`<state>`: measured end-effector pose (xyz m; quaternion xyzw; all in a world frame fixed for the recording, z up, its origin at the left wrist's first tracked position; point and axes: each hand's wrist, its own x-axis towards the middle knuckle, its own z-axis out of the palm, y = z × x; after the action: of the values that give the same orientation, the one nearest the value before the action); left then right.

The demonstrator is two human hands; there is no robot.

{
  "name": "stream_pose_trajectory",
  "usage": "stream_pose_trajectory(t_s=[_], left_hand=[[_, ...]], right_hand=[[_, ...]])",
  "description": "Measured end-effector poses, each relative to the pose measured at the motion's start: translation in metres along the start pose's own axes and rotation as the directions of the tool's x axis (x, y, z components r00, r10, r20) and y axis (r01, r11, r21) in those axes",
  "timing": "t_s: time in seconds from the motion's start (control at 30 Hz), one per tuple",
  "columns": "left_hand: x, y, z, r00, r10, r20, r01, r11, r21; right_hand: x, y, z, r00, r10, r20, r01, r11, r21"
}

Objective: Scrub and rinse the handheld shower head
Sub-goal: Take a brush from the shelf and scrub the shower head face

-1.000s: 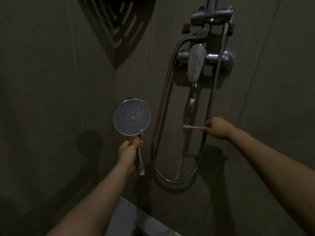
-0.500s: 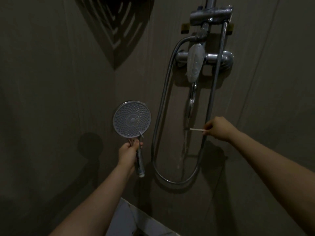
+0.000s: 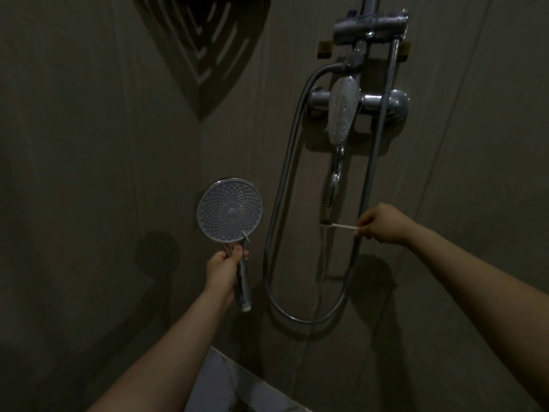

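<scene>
Chrome handheld shower head (image 3: 230, 211), its round nozzle face toward the camera, is gripped by the handle in the left hand (image 3: 225, 270). Right hand (image 3: 383, 223) pinches a toothbrush (image 3: 338, 225) under the running tap spout (image 3: 334, 181).

I see the wall (image 3: 89, 173) carrying a mixer (image 3: 383, 102), hose (image 3: 282, 173) and corner shelf (image 3: 208, 40).

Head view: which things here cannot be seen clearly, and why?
- Toothbrush bristles: too small and dim, head view.
- Shower head handle middle: covered by the left hand.
- Toothbrush grip end: hidden inside the right hand.
- Riser pipe: cut off by the top edge.
</scene>
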<state>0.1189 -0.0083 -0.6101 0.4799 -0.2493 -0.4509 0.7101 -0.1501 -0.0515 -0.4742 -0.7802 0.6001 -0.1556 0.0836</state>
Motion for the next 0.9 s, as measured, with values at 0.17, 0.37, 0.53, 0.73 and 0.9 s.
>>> stream_pose_trajectory(t_s=[0.17, 0.37, 0.53, 0.73, 0.9], left_hand=[[0.001, 0.000, 0.000, 1.000, 0.012, -0.001, -0.012, 1.000, 0.017], [-0.001, 0.005, 0.001, 1.000, 0.014, 0.001, -0.014, 1.000, 0.005], [-0.004, 0.009, 0.002, 1.000, 0.015, 0.000, -0.015, 1.000, 0.004], [-0.005, 0.018, -0.002, 0.999, 0.034, -0.018, -0.034, 0.999, 0.009], [-0.005, 0.035, -0.007, 0.999, 0.050, -0.001, -0.049, 0.998, 0.036]], right_hand=[[0.000, -0.006, -0.007, 0.999, 0.010, 0.043, -0.008, 0.999, -0.038], [-0.002, -0.048, -0.030, 0.985, -0.171, -0.021, 0.172, 0.982, 0.081], [0.008, -0.085, -0.058, 0.937, -0.185, -0.298, 0.288, 0.889, 0.355], [0.012, -0.098, -0.068, 0.962, -0.111, -0.249, 0.215, 0.871, 0.442], [0.018, -0.098, -0.065, 0.972, 0.000, -0.234, 0.125, 0.846, 0.519]])
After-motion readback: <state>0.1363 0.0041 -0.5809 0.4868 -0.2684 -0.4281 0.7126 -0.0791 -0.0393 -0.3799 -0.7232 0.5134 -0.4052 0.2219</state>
